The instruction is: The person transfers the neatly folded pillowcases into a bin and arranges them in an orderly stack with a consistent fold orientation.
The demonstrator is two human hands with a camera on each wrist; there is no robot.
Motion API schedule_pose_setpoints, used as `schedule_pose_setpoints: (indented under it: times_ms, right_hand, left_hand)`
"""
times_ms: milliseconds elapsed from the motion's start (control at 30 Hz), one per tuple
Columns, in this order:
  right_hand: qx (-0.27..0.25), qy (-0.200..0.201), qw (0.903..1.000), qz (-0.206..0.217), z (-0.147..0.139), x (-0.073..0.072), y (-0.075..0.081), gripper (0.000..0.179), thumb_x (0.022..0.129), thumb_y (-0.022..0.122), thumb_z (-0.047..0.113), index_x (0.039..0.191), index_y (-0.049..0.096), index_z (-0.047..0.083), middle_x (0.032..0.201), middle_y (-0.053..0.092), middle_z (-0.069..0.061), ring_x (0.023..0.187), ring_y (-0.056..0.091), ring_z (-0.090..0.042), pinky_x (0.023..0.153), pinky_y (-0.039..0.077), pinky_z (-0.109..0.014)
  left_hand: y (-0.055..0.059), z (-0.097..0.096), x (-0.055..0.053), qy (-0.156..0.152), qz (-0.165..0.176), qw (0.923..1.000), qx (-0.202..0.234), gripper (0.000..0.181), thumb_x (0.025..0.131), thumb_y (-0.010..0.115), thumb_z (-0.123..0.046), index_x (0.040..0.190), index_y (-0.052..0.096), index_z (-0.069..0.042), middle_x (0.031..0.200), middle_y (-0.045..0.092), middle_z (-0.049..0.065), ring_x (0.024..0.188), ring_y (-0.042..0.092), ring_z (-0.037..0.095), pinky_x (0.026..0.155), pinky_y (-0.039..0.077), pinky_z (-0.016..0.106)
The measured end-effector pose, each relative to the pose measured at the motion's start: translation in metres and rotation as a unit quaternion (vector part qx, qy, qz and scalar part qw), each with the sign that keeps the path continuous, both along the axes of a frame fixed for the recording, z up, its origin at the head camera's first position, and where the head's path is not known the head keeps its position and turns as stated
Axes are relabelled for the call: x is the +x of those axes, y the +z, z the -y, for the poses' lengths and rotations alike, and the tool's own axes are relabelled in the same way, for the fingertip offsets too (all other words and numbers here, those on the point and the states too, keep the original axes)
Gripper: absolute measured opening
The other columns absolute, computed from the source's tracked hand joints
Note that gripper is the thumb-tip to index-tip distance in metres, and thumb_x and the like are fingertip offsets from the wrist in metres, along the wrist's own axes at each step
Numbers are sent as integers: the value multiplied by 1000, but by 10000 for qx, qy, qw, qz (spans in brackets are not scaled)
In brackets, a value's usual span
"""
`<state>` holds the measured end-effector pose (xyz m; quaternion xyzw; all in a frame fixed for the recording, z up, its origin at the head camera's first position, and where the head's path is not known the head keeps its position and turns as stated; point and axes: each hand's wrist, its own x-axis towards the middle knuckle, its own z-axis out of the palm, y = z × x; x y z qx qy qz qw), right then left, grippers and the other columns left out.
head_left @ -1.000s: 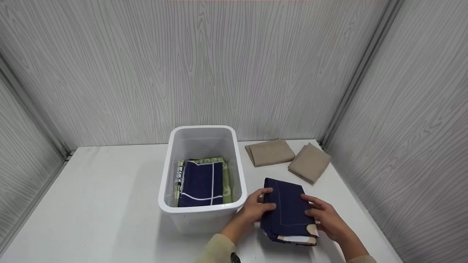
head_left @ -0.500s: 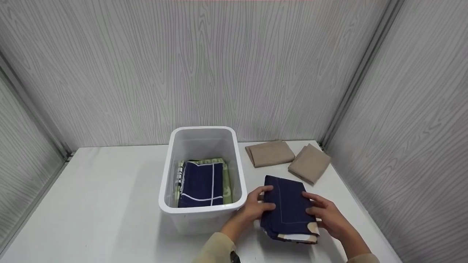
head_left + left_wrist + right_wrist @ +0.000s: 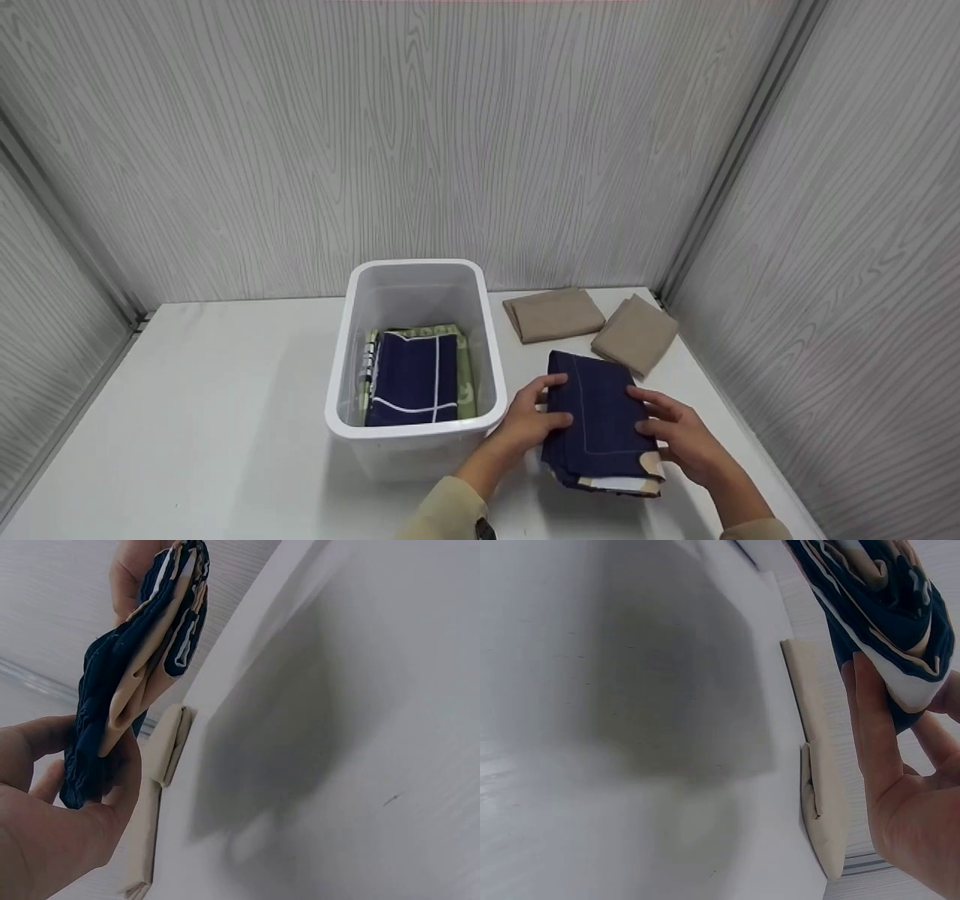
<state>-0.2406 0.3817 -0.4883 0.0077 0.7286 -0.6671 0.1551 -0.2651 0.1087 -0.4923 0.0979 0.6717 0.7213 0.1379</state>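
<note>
A folded navy cloth (image 3: 607, 412) with a thin stitched line on top hangs a little above the white table, held from both sides. My left hand (image 3: 525, 420) grips its left edge, thumb and a finger on top and other fingers underneath. On the opposite edge, my right hand (image 3: 681, 435) pinches it the same way. Beige and white layers show at the cloth's near end in the left wrist view (image 3: 139, 675). From the right wrist camera, the stacked folds of the cloth (image 3: 885, 607) rest over my right fingers (image 3: 877, 712).
Left of the hands stands a white plastic bin (image 3: 341, 360) holding a folded navy cloth with white lines (image 3: 416, 375) and green patterned cloth (image 3: 466, 375). Two folded beige cloths (image 3: 555, 315) lie at the table's back right. Grey wood-grain walls (image 3: 420, 150) enclose the table.
Both hands have shifted the folded navy cloth slightly away from me and to the right. Its far edge now comes closer to the right-hand beige cloth. The bin stays put.
</note>
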Motion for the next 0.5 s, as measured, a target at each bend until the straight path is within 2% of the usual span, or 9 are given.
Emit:
schedule_pose_setpoints:
  times_ms: [133, 367, 500]
  right_hand:
    - [4, -7, 10000, -39, -2, 0, 4, 65, 95, 61, 9, 154, 36, 13, 157, 27, -26, 113, 61, -24, 86, 56, -47]
    - [-11, -29, 10000, -31, -4, 3, 10, 68, 94, 61, 5, 155, 34, 14, 156, 28, -26, 111, 62, -24, 86, 57, -48]
    - [-6, 9, 10000, -94, -4, 3, 14, 73, 93, 60, 4, 158, 29, 17, 152, 31, -26, 111, 62, -24, 85, 57, -48]
  left_hand:
    - [6, -1, 2, 8, -166, 9998, -91, 61, 79, 71, 6, 137, 58, -13, 127, 56, 18, 108, 58, 26, 83, 56, 36]
    - [17, -4, 8, -161, -148, 9997, 72, 64, 81, 68, 7, 140, 54, -12, 126, 54, 18, 96, 63, 23, 79, 58, 37]
    - [23, -5, 9, -221, -150, 9995, 138, 64, 81, 66, 8, 140, 54, -12, 124, 53, 17, 95, 65, 23, 78, 58, 37]
